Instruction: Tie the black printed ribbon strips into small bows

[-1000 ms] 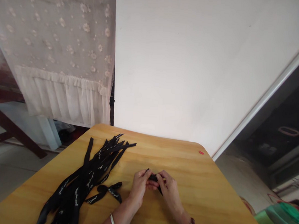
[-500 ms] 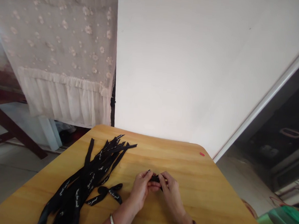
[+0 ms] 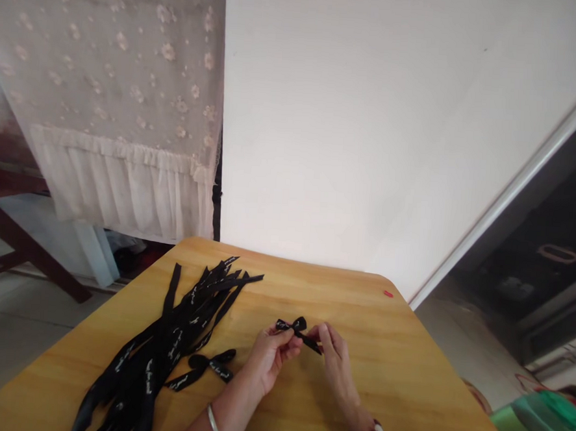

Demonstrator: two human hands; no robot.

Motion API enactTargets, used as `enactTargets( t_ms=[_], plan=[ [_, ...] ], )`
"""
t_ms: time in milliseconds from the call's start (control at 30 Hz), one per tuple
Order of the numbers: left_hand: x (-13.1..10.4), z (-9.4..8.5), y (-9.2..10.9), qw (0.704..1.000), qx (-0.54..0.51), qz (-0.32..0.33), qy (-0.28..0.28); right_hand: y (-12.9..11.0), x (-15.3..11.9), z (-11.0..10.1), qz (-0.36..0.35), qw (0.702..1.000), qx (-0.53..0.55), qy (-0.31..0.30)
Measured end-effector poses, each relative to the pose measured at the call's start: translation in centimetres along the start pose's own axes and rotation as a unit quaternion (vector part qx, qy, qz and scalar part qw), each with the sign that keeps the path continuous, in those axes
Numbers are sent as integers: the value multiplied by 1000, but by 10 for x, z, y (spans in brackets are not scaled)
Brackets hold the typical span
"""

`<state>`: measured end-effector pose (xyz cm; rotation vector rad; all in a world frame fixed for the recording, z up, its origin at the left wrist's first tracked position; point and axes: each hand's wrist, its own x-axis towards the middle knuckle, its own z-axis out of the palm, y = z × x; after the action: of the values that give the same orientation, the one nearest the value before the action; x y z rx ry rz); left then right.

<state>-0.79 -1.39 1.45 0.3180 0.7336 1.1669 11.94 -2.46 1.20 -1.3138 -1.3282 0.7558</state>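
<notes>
Far ahead of the left hand [image 3: 268,360] and the right hand [image 3: 337,355] stands a white wall [image 3: 352,128]. A flowered lace curtain [image 3: 130,89] hangs ahead of them and to their left. Below both hands lies a wooden table [image 3: 419,379].

To the left of the left hand, well apart from its fingers, there is a long pile of black ribbons [image 3: 175,342] with white writing. Nearer, between this pile and the left forearm, lies a tied ribbon [image 3: 210,365]; whether it touches the forearm, I cannot tell.

The small black bow [image 3: 299,325] is raised at the fingertips of the left hand, which is closed and pinches it near the knot with the thumb. The right hand has its fingers curled at the bow's tail [image 3: 312,343], but I cannot tell whether they grip it firmly.

The step in hand seems to be arranging this bow. To do it well, the left pinch should remain exactly on the knot, and the right fingers should pull the tail gently and flat; too strong a pull could shrink a loop or twist the ribbon.

Smallest is a red piece [image 3: 388,293], ahead and to the right of the right hand.
</notes>
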Motion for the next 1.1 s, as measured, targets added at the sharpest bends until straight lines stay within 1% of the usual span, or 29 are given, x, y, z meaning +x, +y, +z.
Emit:
enactTargets(
  t_ms=[100, 233, 400, 567, 667, 800, 867, 1000, 1100],
  plan=[
    [-1, 1, 4, 1000, -15, -8, 20, 0, 0, 1, 18, 1000, 9, 0],
    [1, -1, 5, 998, -33, -20, 41, 1, 1, 2, 43, 999, 18, -16],
    [4, -3, 4, 998, -31, -21, 55, 3, 1, 0, 53, 997, 19, -54],
    [4, -3, 6, 996, -24, -34, 84, 3, -1, -1, 28, 999, 28, -17],
    [3, -2, 6, 996, -14, -39, 75, 0, -1, -1, 32, 998, 41, -30],
    [5, -5, 2, 999, 33, -16, 32, -5, 0, 0, 15, 994, 51, -91],
    [5, -6, -1, 998, 56, -7, 12, -5, 0, 1, 0, 993, 41, -107],
    [4, -6, -4, 997, 77, -3, 9, 1, 1, 3, -16, 996, 0, -84],
    [2, -3, -4, 998, 66, -1, -4, 3, 2, 4, -22, 997, -8, -73]
  ],
)
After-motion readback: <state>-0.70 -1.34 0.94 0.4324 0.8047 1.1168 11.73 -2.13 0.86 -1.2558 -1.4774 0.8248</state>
